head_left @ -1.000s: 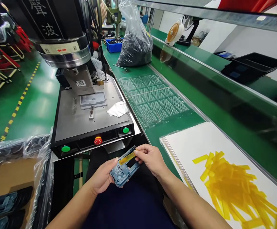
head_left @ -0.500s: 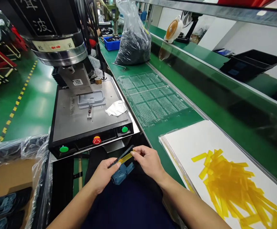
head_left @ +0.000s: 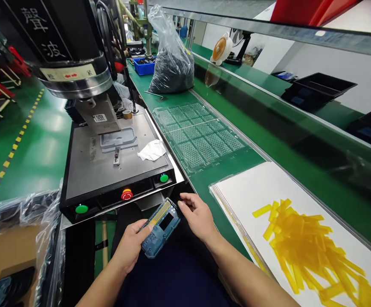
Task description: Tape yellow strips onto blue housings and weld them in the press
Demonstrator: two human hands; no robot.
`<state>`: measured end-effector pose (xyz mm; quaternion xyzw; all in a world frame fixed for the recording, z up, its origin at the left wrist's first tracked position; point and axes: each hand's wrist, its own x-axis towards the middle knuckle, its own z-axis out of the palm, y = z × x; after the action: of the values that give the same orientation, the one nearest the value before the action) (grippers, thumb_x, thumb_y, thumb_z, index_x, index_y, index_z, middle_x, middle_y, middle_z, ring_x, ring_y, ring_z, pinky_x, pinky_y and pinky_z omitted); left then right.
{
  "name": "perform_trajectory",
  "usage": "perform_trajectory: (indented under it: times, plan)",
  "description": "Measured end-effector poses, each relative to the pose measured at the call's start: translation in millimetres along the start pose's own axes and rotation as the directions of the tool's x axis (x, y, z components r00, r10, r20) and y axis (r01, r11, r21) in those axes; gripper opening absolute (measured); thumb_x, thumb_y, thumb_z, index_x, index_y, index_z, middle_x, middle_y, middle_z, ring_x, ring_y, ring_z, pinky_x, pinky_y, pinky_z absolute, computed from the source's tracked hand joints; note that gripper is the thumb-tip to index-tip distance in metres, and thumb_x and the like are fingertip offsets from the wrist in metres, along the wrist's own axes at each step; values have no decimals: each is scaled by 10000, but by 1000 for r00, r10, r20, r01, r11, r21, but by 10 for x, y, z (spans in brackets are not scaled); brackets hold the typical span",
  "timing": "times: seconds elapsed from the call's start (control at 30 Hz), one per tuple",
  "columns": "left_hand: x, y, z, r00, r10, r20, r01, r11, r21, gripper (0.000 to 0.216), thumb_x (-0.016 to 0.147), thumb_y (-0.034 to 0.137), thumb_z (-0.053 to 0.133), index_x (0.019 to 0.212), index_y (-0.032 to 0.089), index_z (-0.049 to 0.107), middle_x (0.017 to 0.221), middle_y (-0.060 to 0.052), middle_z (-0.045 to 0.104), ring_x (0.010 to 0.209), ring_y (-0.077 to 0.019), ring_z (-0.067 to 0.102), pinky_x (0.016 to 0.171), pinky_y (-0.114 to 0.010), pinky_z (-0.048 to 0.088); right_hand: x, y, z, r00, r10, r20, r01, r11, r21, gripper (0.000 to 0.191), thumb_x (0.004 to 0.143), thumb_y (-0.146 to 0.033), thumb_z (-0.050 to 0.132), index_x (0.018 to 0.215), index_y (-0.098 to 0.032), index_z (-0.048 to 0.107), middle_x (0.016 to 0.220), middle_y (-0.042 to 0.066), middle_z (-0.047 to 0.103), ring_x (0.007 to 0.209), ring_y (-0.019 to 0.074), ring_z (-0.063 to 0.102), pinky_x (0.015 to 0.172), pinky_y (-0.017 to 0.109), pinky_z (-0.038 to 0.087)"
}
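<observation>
- Right hand (head_left: 198, 216) has released the yellow strip (head_left: 161, 212); fingertips apart, small gap to case (head_left: 157, 238).
- Left hand (head_left: 129, 245) clamps case.
- Paper stack (head_left: 236, 192) near table's (head_left: 233, 165) left edge.

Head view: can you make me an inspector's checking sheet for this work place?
Surface: green bench, holding a clear tray and white sheets.
Job's things: yellow strip along the blue-grey part; heaped strips on the sheets.
Clutter: crumpled white wad on the machine base.
Hands: left hand grips the part; right hand looks open, apart from it.
Cables: black cables beside the machine head.
Surroundings: filled plastic bag and small fan.
</observation>
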<state>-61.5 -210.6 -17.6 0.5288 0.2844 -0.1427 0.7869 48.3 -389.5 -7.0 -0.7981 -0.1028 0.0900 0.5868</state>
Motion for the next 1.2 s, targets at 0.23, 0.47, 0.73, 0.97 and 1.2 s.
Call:
perform_trajectory:
  times: [0.23,0.47,0.73,0.97,1.2]
  plan:
    - [-31,26,-62,998,14,55,-21,993,120,404,795,453,644,1048,139,673,760,-44,655,666,-136,546,627,-250,440,-91,-46,60,923,237,303,-292,944,151,307,775,-280,573,1041,-169,678,667,-12,612,530,116,544,526,244,493]
    - [-55,338,50,967,154,202,-217,916,339,376,825,330,590,1176,197,618,945,-53,682,783,-169,606,691,-261,474,-51,-208,68,922,0,386,23,998,-56,260,799,-213,557,995,-228,728,922,31,688,807,183,635,773,320,517]
    - [61,290,22,983,168,67,-175,980,98,446,803,342,624,1204,173,527,1057,-106,667,808,-197,658,713,-319,515,-63,-163,202,954,28,298,-32,999,7,413,824,-289,570,1222,-181,563,1042,67,660,872,196,634,832,359,531]
    - [148,300,44,935,287,-206,-316,941,-121,358,769,324,658,1077,182,542,1085,-86,663,893,-206,661,813,-342,515,-328,-160,358,888,-241,392,348,909,-230,738,810,-227,588,1451,-206,222,1397,146,416,1277,281,429,1079,477,383]
    - [138,316,133,904,291,-314,-378,887,-264,347,767,313,651,1067,190,527,1093,-87,655,983,-226,645,854,-339,505,-395,-66,551,835,-373,406,542,685,-486,1142,695,-304,749,1502,-182,-51,1467,231,285,1327,405,335,1037,581,396]
